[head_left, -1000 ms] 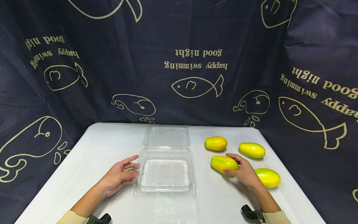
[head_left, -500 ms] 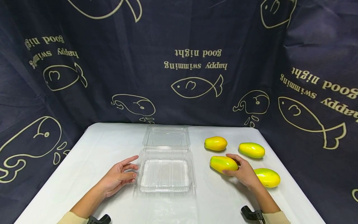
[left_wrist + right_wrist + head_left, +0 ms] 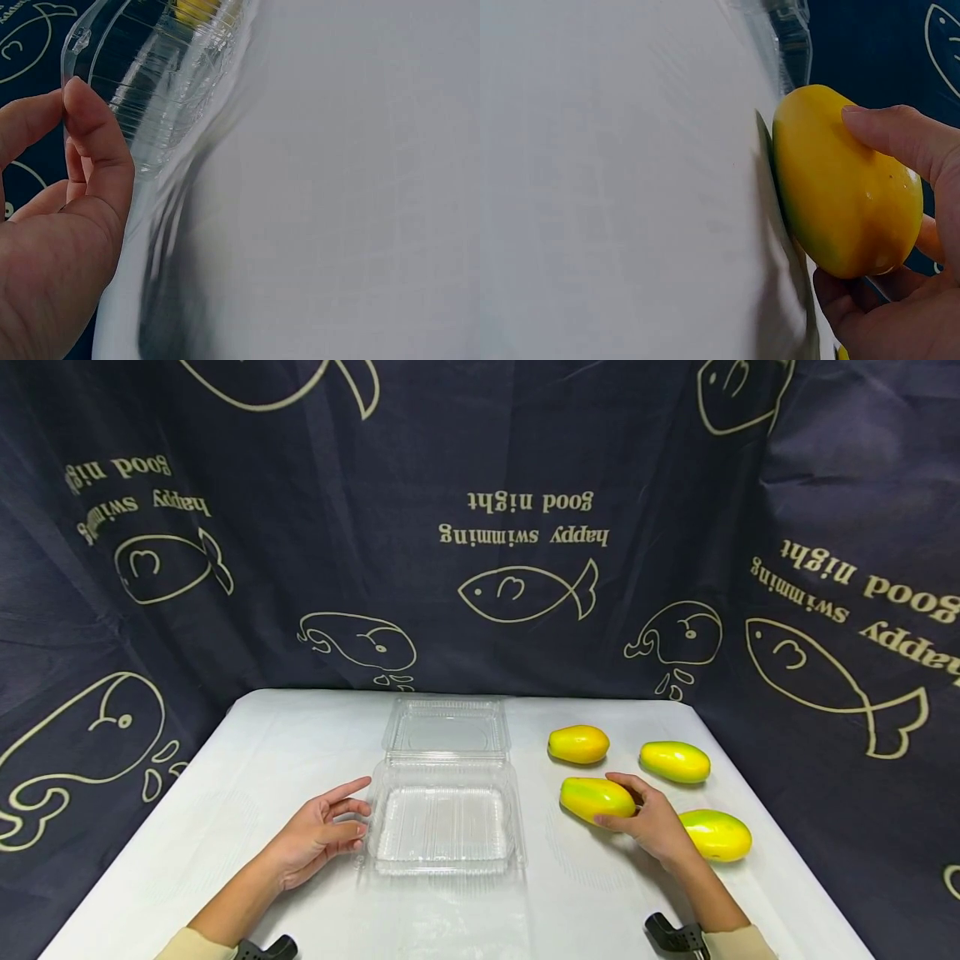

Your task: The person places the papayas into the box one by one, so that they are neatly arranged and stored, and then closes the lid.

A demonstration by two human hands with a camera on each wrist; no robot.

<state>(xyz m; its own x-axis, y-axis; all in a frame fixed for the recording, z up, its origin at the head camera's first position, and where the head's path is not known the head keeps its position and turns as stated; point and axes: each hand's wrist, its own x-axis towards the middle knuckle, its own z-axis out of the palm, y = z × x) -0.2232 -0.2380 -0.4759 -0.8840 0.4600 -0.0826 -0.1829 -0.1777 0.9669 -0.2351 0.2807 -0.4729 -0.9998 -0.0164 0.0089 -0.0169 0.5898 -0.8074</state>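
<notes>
Dark fish-print cloth (image 3: 525, 460) hangs behind the white table (image 3: 225, 814). A yellow-green papaya (image 3: 596, 798), toward the table's right edge, is gripped in the right hand (image 3: 656, 820). Three more papayas (image 3: 676, 762) lie near it, toward the right and back edges. The left hand (image 3: 318, 840), fingers parted, is beside a clear container (image 3: 442, 822) (touching or not, I can't tell).

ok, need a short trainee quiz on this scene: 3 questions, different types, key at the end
1. Multiple choice. The lid of the clear plastic rectangular box is: (a) closed over the base, (b) open, on the base's far side, (c) missing.
2. True or false: the person's right grip holds a yellow-green oval fruit.
3. Fill in: counting the held one, the head view shows ____ such fruits.
Key: 1 b; 2 true; 3 four.
</notes>
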